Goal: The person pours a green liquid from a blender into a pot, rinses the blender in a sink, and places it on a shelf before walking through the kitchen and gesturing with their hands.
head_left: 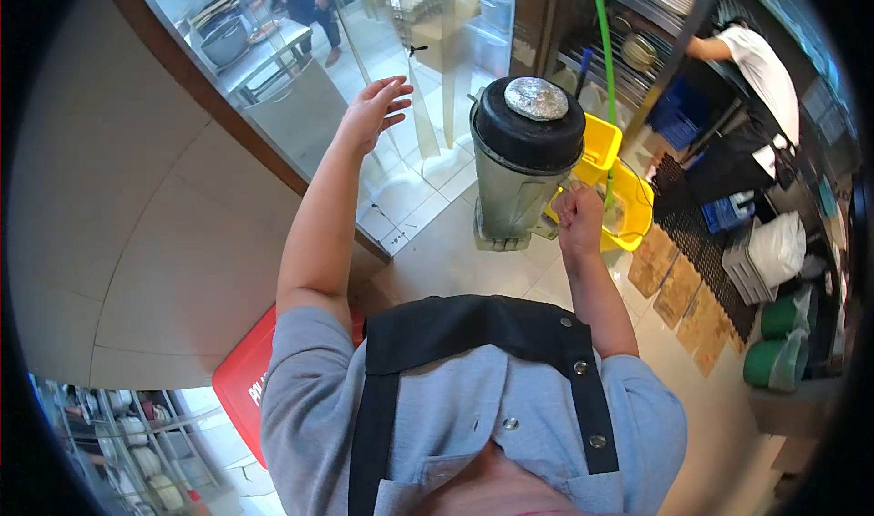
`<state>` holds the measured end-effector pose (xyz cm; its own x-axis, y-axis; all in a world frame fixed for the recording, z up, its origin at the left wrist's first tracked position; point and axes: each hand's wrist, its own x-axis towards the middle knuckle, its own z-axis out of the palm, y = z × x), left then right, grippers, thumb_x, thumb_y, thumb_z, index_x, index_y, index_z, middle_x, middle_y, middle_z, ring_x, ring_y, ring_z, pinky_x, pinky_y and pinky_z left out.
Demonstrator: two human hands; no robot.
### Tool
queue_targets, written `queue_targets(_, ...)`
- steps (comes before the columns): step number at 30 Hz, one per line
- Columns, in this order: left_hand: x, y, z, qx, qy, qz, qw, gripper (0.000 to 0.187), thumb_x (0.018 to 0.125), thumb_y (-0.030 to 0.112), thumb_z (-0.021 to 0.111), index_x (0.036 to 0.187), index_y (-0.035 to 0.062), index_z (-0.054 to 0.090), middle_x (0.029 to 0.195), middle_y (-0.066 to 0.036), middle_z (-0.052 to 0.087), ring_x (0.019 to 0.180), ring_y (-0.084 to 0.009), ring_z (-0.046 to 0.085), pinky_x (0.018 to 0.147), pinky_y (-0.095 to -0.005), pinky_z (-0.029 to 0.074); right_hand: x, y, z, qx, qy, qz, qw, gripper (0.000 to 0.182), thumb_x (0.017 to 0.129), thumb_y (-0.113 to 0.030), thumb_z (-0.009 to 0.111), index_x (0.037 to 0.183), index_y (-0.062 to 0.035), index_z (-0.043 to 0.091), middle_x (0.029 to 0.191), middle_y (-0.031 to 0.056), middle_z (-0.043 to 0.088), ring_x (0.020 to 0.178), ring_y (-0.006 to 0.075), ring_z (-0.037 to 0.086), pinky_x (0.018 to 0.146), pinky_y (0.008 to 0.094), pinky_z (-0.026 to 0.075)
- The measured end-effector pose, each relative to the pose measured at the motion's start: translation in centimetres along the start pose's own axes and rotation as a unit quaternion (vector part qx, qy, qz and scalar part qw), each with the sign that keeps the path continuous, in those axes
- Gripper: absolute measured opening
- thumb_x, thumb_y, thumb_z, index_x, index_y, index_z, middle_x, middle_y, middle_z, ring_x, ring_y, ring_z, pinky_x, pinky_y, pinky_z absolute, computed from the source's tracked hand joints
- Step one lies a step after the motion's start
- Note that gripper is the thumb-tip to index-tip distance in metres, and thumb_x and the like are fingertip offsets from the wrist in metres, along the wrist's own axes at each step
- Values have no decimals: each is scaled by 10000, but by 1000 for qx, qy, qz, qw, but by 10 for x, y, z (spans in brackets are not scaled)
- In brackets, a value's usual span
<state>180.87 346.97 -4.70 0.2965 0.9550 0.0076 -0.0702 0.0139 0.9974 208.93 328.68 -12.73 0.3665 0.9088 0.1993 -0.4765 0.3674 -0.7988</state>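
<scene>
A blender jar with greyish, see-through walls hangs upright in front of me. Its black lid has a foil-covered cap on top. My right hand is closed around the jar's handle on the right side. To the left of the jar, my left hand is raised with its fingers apart and holds nothing. It is near the clear plastic strip curtain in the doorway. What is inside the jar cannot be made out.
A yellow mop bucket with a green pole stands behind the jar. Right of it are a black mat and a co-worker in a white shirt. Beyond the curtain another person stands by a table. A red bin is at lower left.
</scene>
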Motion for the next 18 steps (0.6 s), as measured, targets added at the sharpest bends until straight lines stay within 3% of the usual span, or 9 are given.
queue_targets(6, -3, 14, 5, 52, -29, 27, 998, 453, 890, 354, 427, 1240, 67, 410, 1192, -53, 490, 1033, -176, 473, 860, -330, 397, 5, -4, -7, 12, -69, -71, 995, 268, 793, -164, 495, 563, -115, 367, 482, -36, 294, 396, 67, 255, 394, 225, 207)
queue_targets(10, 81, -12, 13, 29, -84, 23, 996, 428, 888, 345, 423, 1238, 98, 419, 1201, -26, 487, 1018, -169, 476, 867, -327, 390, 49, 20, -14, -6, -53, -47, 997, 251, 789, -160, 492, 578, -126, 361, 483, -42, 280, 396, 68, 245, 406, 227, 212)
queue_targets(11, 94, -7, 20, 32, -93, 12, 995, 406, 886, 334, 428, 1230, 119, 433, 1188, -4, 495, 998, -166, 480, 862, -327, 392, 52, 16, -9, -21, -14, -25, 999, 244, 790, -157, 492, 586, -131, 361, 486, -49, 280, 398, 66, 239, 411, 224, 214)
queue_targets(13, 106, 9, 26, 62, -113, 21, 991, 418, 883, 342, 427, 1242, 128, 427, 1207, -2, 476, 1024, -172, 455, 875, -331, 376, 54, 4, 3, -19, -32, -45, 998, 244, 789, -158, 492, 586, -133, 361, 486, -53, 280, 399, 65, 242, 411, 223, 213)
queue_targets(15, 164, -9, 41, 61, -143, 16, 988, 426, 882, 347, 425, 1250, 131, 419, 1221, -4, 464, 1039, -173, 442, 884, -332, 367, 76, 14, -3, -35, -23, -58, 997, 244, 789, -160, 493, 585, -136, 360, 486, -57, 281, 399, 63, 245, 411, 222, 213)
queue_targets(16, 236, -61, 54, 53, -152, -8, 987, 434, 884, 346, 419, 1265, 139, 402, 1240, -4, 448, 1065, -181, 424, 895, -331, 358, 129, 55, -38, -43, -11, -39, 998, 242, 788, -164, 495, 587, -135, 365, 489, -58, 283, 400, 61, 244, 410, 223, 209)
queue_targets(18, 259, -31, 60, 61, -160, -1, 985, 443, 885, 345, 412, 1280, 148, 386, 1258, -4, 432, 1091, -189, 406, 905, -331, 349, 144, 46, -18, -37, -15, -48, 998, 240, 788, -169, 498, 588, -134, 370, 492, -59, 285, 401, 59, 244, 409, 223, 206)
